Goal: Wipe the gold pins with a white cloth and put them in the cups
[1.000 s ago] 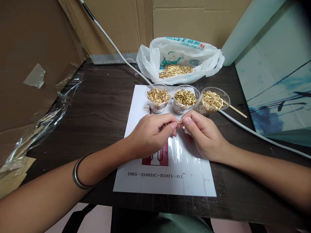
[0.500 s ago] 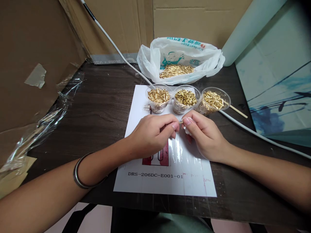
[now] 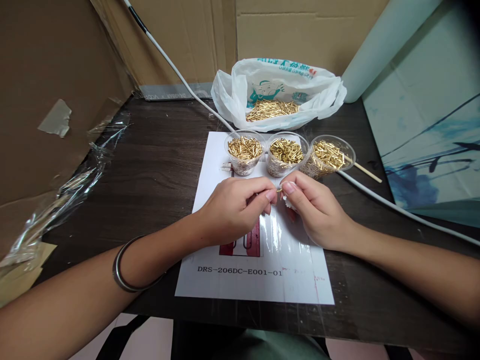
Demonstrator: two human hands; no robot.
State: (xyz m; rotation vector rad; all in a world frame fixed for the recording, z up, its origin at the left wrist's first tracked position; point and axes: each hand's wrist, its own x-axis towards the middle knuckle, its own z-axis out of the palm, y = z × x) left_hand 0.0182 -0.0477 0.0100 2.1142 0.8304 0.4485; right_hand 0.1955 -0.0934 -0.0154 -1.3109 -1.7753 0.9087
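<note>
My left hand (image 3: 232, 210) and my right hand (image 3: 315, 210) meet fingertip to fingertip over a white printed sheet (image 3: 258, 270) on the dark table. Both are closed in a pinch on a small gold pin (image 3: 279, 190) held between them. Something white shows under my right palm; I cannot make it out. Just beyond the hands stand three clear cups of gold pins: left cup (image 3: 244, 151), middle cup (image 3: 286, 152), right cup (image 3: 329, 155). A silver bangle (image 3: 122, 270) sits on my left wrist.
A white plastic bag (image 3: 277, 92) with more gold pins lies behind the cups. A white cable (image 3: 378, 197) crosses the table from back left to right. A thin wooden stick (image 3: 365, 171) lies by the right cup. Cardboard walls surround; crumpled clear film (image 3: 67, 195) lies left.
The hands have stayed almost still; only the fingertips shifted slightly around the gold pin.
</note>
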